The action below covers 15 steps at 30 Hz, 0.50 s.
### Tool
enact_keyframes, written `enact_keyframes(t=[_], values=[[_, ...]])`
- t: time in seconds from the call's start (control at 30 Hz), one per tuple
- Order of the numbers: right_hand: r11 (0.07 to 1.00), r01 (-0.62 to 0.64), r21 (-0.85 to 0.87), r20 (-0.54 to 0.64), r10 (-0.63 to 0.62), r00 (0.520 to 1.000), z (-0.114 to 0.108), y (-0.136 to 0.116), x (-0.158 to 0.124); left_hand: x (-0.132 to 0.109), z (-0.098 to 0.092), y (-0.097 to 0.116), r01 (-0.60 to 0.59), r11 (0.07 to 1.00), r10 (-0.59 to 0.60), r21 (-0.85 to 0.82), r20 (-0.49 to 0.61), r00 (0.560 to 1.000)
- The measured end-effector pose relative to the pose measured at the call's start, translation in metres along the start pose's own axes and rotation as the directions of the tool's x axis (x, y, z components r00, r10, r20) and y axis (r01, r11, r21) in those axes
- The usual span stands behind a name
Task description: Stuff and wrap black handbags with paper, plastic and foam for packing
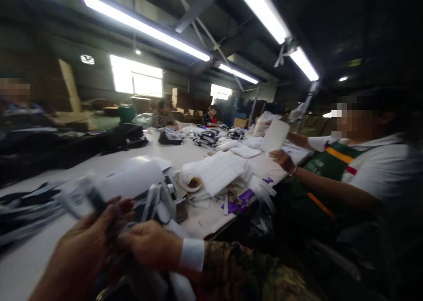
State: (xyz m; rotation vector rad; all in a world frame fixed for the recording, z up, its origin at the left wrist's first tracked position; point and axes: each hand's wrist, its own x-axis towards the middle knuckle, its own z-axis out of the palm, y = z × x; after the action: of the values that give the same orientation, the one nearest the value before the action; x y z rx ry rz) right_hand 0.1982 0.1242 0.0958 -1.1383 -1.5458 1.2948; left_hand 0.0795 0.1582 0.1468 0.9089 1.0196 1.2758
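Observation:
At the near left edge of the table, my left hand [79, 246] and my right hand [155, 244] are close together with their fingers closed. Between them they grip a dark strap-like piece of fabric [115, 237], smeared by motion, so its exact kind is unclear. A lighter grey end sticks up past my left fingers. Beyond my right hand stands a grey metal device [161, 199], partly hidden. Left of my left hand lie dark and grey fabric strips [29, 208].
White sheets [214, 171] and a small bowl with brown contents [192, 183] lie mid-table. Purple wrapping [243, 202] is by the right edge. At right a co-worker in a green apron [337, 169] holds a white sheet [276, 135]. Dark fabric [109, 142] is piled at left.

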Motion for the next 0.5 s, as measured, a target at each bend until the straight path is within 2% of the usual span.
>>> enact_keyframes(t=[0.03,0.1,0.2,0.27,0.37,0.5], values=[[0.989,-0.050,0.137,-0.071,0.060,0.996,-0.001,-0.013,-0.005,-0.013,0.007,0.004,0.052,0.998,-0.052,-0.029,-0.009,0.999],[0.966,-0.062,0.252,-0.009,0.066,0.998,-0.006,-0.029,-0.012,-0.027,0.017,0.011,0.063,0.994,-0.064,-0.094,-0.009,0.998],[0.930,-0.113,0.350,0.076,0.092,0.993,-0.013,-0.036,-0.014,-0.027,0.014,0.013,0.073,0.992,-0.053,-0.107,0.174,0.983],[0.918,-0.129,0.374,0.081,0.106,0.991,-0.016,-0.037,-0.015,-0.026,0.006,0.011,0.091,0.995,-0.078,-0.033,0.278,0.957],[0.892,-0.173,0.417,0.129,0.131,0.983,-0.017,-0.038,-0.019,-0.027,-0.001,0.008,0.018,0.999,-0.030,0.050,0.256,0.966],[0.868,-0.295,0.400,0.251,0.206,0.946,-0.018,-0.037,-0.030,-0.022,-0.001,0.008,-0.057,0.998,0.059,-0.021,0.152,0.987]])
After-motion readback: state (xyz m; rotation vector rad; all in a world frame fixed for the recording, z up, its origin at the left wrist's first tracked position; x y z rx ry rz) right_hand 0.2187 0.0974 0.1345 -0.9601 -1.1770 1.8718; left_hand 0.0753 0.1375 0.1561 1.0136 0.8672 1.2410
